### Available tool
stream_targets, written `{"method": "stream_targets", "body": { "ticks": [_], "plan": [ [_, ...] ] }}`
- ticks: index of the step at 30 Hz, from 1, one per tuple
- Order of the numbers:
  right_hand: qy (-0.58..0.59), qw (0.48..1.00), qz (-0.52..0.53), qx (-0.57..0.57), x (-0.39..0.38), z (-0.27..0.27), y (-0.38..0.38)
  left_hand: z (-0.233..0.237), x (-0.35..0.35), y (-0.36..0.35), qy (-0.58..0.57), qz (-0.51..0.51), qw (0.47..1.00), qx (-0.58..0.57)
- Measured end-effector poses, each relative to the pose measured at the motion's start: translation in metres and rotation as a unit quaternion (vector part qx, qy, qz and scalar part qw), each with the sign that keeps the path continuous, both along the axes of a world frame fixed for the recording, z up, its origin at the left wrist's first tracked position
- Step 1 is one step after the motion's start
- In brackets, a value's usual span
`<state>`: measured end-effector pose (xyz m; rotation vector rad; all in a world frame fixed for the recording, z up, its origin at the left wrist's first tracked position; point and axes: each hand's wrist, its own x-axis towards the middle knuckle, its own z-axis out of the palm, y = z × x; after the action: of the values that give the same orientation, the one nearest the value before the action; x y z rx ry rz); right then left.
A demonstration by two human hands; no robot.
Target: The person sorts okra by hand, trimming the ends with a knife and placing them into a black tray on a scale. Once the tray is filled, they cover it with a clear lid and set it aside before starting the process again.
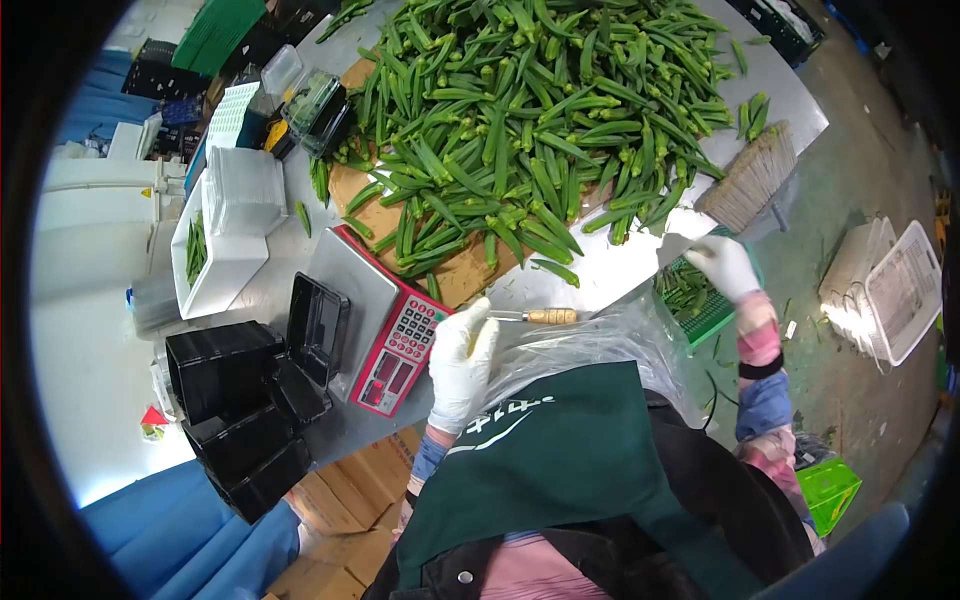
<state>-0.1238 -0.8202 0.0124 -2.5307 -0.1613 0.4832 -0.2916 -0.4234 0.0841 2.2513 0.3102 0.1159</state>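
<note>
My left hand (463,365), in a white glove, is raised beside the red-framed weighing scale (412,330). Its fingers are loosely bent and apart, with nothing visible in them. Close to its fingertips lies a small tool with a wooden handle (550,316) and a thin metal end. White-gloved too, my right hand (727,266) is over a green basket (712,318) holding green scraps, below the table edge. Its fingers are drawn together; whatever is between them is hidden. A large heap of okra (540,120) covers the table ahead, partly on brown cardboard.
Black plastic trays (222,368) stand left of the scale, near a white bin (190,275) and stacked clear containers (258,190). A brush (748,178) rests at the table's right edge. White baskets (905,290) stand on the floor at right. Clear plastic sheeting (590,345) lies before me.
</note>
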Motion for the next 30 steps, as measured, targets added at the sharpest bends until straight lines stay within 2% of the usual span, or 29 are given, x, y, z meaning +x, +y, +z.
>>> {"method": "stream_targets", "body": {
  "ticks": [1, 3, 5, 7, 9, 10, 12, 14, 15, 17, 20, 24, 27, 30],
  "plan": [
    [-0.022, 0.993, 0.004, 0.116, 0.006, 0.013, 0.028, 0.002, 0.002, -0.006, -0.011, -0.034, 0.999, 0.026],
    [-0.067, 0.987, 0.011, 0.147, 0.026, 0.000, 0.066, 0.007, 0.004, -0.018, -0.031, -0.076, 0.996, 0.036],
    [-0.188, 0.973, -0.003, 0.137, 0.051, -0.010, 0.102, 0.013, 0.002, -0.022, -0.025, -0.094, 0.994, 0.058],
    [-0.178, 0.962, -0.068, 0.195, 0.078, -0.021, 0.128, 0.013, -0.001, -0.020, -0.037, -0.077, 0.993, 0.082],
    [-0.119, 0.958, -0.117, 0.235, 0.101, -0.025, 0.142, 0.016, -0.006, -0.020, -0.036, -0.054, 0.994, 0.090],
    [-0.112, 0.961, -0.145, 0.206, 0.109, -0.018, 0.147, 0.018, -0.008, -0.021, -0.031, -0.038, 0.995, 0.085],
    [-0.267, 0.937, -0.156, 0.162, 0.129, -0.016, 0.145, 0.021, -0.014, -0.019, -0.021, -0.017, 0.995, 0.093],
    [-0.433, 0.883, -0.156, 0.094, 0.149, -0.013, 0.141, 0.018, -0.021, -0.014, -0.001, 0.006, 0.994, 0.108],
    [-0.450, 0.877, -0.155, 0.061, 0.160, -0.015, 0.137, 0.017, -0.024, -0.012, 0.009, 0.018, 0.993, 0.116],
    [-0.464, 0.874, -0.135, 0.044, 0.175, -0.020, 0.133, 0.019, -0.028, -0.015, 0.022, 0.046, 0.993, 0.106],
    [-0.413, 0.904, -0.109, -0.019, 0.178, -0.022, 0.139, 0.014, -0.030, -0.013, 0.029, 0.035, 0.993, 0.109],
    [-0.352, 0.927, -0.116, 0.051, 0.179, -0.043, 0.140, 0.013, -0.023, -0.016, 0.001, 0.033, 0.997, 0.063],
    [-0.285, 0.942, -0.122, 0.129, 0.173, -0.034, 0.135, 0.007, -0.019, -0.015, -0.031, 0.011, 0.996, 0.081],
    [-0.234, 0.959, -0.095, 0.127, 0.167, -0.024, 0.131, 0.001, -0.016, -0.009, -0.015, -0.006, 0.997, 0.082]
  ]
}}
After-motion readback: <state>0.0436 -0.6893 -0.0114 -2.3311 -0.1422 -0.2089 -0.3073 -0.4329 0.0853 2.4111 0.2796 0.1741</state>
